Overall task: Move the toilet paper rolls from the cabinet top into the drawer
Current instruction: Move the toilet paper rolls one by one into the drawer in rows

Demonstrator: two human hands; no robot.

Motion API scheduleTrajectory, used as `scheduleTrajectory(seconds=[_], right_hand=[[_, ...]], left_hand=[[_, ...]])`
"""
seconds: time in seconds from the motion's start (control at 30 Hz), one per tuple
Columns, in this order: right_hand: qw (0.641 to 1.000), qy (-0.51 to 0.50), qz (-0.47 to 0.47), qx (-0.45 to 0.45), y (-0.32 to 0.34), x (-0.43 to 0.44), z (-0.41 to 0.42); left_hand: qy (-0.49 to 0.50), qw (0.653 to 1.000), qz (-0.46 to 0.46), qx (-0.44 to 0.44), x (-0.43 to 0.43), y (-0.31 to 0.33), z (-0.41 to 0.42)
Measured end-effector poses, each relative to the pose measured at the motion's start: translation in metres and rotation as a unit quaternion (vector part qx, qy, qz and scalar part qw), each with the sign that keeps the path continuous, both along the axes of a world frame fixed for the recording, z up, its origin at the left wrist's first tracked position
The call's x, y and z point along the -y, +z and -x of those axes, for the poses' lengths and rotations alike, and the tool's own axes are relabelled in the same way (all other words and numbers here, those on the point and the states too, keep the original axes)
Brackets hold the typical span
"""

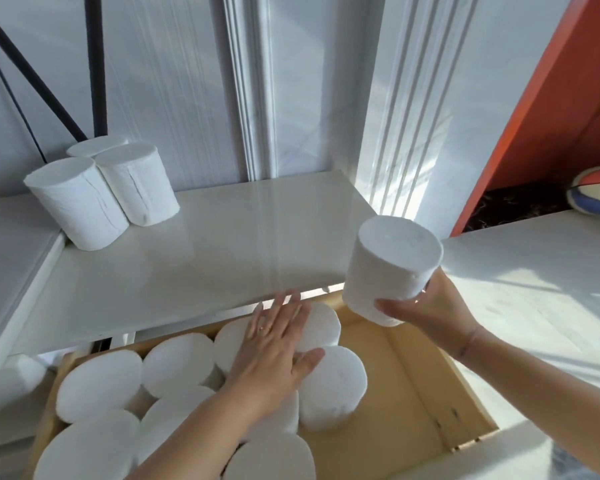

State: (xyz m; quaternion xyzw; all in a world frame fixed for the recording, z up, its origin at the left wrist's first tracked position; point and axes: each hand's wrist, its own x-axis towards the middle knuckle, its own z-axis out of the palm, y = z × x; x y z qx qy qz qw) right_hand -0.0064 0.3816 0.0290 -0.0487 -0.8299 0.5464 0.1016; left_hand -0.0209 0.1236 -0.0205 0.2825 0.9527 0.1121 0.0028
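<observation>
My right hand [426,306] grips a white toilet paper roll [392,265] from below, holding it upright in the air over the back right corner of the open wooden drawer [413,386]. My left hand [274,344] lies flat with straight fingers on top of the upright rolls in the drawer [184,362], which fill its left and middle part. Three more rolls [84,199] stand together at the back left of the white cabinet top [205,258].
The drawer's right side shows bare wooden floor. A white wall with mouldings [257,98] rises behind the cabinet. An orange panel [541,109] and a striped ball [596,192] are at the right, above another white surface [534,271]. Black cables [32,81] hang at the upper left.
</observation>
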Motion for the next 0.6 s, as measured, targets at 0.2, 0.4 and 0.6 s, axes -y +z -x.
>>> scheduleTrajectory(seconds=[0.2, 0.4, 0.6], right_hand=[[0.997, -0.001, -0.015, 0.072, -0.034, 0.009, -0.02], [0.993, -0.03, -0.015, 0.118, -0.058, 0.015, -0.008], [0.978, 0.0, -0.041, 0.205, -0.066, 0.014, -0.01]], left_hand=[[-0.007, 0.998, 0.044, 0.032, -0.012, -0.015, -0.027], [0.0, 0.999, 0.033, 0.033, -0.012, -0.014, -0.028], [0.003, 0.999, 0.037, 0.026, -0.011, -0.016, -0.028]])
